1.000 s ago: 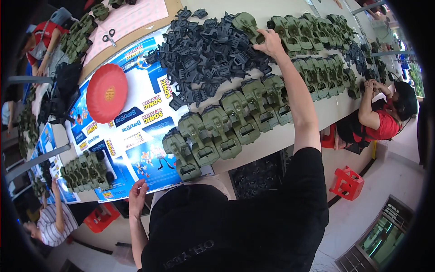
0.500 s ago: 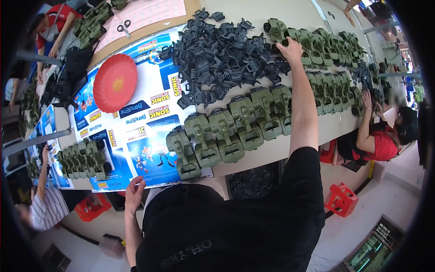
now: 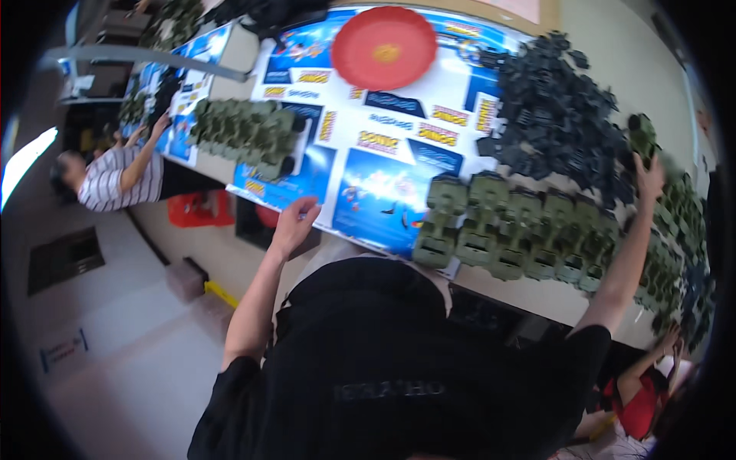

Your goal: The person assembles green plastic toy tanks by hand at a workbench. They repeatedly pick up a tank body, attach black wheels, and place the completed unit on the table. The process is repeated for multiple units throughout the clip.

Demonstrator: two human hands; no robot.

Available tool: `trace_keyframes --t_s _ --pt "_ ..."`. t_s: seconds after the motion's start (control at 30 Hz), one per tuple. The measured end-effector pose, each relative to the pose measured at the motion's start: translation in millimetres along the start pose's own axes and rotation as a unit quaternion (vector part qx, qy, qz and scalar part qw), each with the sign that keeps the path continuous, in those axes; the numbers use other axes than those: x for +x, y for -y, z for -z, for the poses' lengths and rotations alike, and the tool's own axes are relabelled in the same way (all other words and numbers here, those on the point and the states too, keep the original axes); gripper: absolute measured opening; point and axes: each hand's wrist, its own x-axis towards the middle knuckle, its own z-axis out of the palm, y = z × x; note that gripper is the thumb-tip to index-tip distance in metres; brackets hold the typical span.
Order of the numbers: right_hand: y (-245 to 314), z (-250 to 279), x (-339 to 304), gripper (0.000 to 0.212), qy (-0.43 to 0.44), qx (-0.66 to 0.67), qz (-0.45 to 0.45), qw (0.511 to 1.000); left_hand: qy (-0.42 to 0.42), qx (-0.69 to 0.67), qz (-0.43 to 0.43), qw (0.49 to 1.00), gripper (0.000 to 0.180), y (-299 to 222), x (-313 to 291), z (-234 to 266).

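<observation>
Green plastic toy vehicle bodies stand side by side in a row along the near edge of the table. At the far right, my right hand reaches over the table, its fingers closed around the near end of one green toy vehicle body. That hand is slightly blurred. To its left spreads a heap of loose dark grey plastic parts. My left hand hovers by the table's front edge, with loosely bent fingers apart and nothing in them.
A red scalloped plate lies on the printed blue-and-white sheet. Another green group stands at the left. A person in stripes works at the far left, and another in red at the lower right. A metal bar crosses the upper left.
The view has swung to the left, so the table and its things appear farther right. My left hand has risen a little at the table edge. My right hand stays at the green body.
</observation>
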Motion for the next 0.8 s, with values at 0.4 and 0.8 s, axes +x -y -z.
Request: trace_keyframes --t_s 0.4,0.8 --pt "250.0 218.9 -215.6 0.027 0.028 0.48 0.164 0.861 -0.226 0.245 0.061 0.941 0.081 51.4 155.4 30.6" --pt "384.1 153.4 -265.6 0.047 0.23 0.053 0.075 0.969 0.036 0.121 -0.06 0.99 0.085 15.8 122.1 -2.7"
